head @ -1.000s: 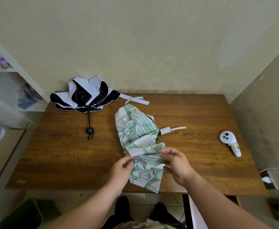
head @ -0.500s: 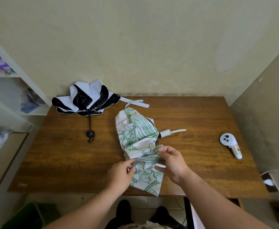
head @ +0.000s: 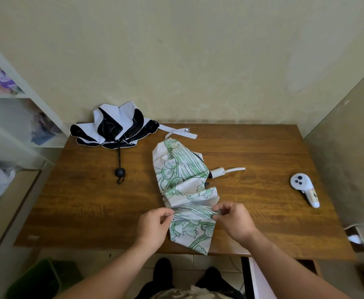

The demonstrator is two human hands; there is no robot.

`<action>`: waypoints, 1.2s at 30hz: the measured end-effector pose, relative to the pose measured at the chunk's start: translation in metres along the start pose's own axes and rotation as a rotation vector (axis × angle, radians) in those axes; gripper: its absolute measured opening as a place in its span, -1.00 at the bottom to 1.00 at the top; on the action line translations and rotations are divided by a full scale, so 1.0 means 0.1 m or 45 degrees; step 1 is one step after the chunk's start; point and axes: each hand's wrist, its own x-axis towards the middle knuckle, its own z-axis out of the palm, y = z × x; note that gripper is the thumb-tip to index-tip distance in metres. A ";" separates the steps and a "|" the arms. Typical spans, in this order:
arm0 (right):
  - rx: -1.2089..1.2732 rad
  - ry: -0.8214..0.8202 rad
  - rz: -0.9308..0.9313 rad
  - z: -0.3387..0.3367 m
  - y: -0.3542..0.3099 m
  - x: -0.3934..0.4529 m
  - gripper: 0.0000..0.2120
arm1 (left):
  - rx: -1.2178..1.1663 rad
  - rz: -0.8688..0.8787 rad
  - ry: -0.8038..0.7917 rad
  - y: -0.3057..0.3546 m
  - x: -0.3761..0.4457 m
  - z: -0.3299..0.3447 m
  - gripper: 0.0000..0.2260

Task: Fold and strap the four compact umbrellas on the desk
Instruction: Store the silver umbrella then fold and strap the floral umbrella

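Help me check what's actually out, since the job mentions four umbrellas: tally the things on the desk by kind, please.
Umbrellas: 2, the green-and-white floral umbrella pinched by the left hand and the right hand, and the black-and-white umbrella at the back left.
Handheld controllers: 1, the white controller at the right.
Total: 3 on the desk.

My one head camera looks forward and steeply down, wide-angled, close over the brown wooden desk (head: 86,203), taking in its whole top and the cream plaster wall (head: 198,61) behind.
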 end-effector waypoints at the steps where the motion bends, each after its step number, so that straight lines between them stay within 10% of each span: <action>1: -0.010 -0.019 -0.014 0.01 0.01 -0.02 -0.78 | -0.019 -0.012 -0.008 0.00 -0.02 0.01 -0.86; 9: 0.074 -0.018 -0.060 0.10 0.06 -0.12 -0.70 | -0.732 -0.608 -0.311 0.11 -0.02 0.10 -0.83; 23: 0.456 0.020 0.027 0.15 0.18 -0.03 -0.81 | -1.313 -0.916 -0.003 0.15 0.01 0.18 -0.82; 36: -0.218 -0.051 -0.170 0.11 0.19 -0.10 -0.73 | -0.714 -0.476 -0.262 0.02 -0.04 0.23 -0.49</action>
